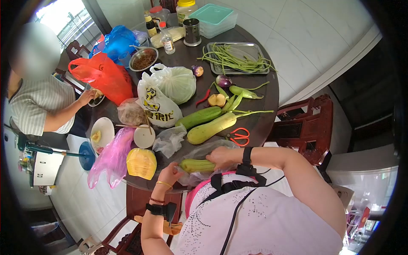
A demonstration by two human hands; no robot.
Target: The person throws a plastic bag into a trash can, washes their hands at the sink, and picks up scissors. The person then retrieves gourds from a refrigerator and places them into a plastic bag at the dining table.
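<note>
At the table's near edge, a green vegetable (pixel 197 165) lies in a clear plastic bag (pixel 185 178). My left hand (pixel 171 175) has its fingers pressed together on the bag's left side. My right hand (pixel 222 158) is wrapped round the vegetable's right end. Beyond them lie a pale green gourd (pixel 211 128) and a darker green gourd (pixel 199 117). Scissors with orange handles (pixel 239 137) rest to the right. A crumpled clear bag (pixel 169 140) and a cut yellow piece of produce (pixel 141 163) are to the left.
Across the table (pixel 263 91) are a tray of long beans (pixel 238 58), white bags (pixel 161 95), a red bag (pixel 104 76), a pink bag (pixel 112 157), a small bowl (pixel 144 136) and bottles. A person (pixel 46 100) is at the left side. Wooden chair (pixel 304 127) at right.
</note>
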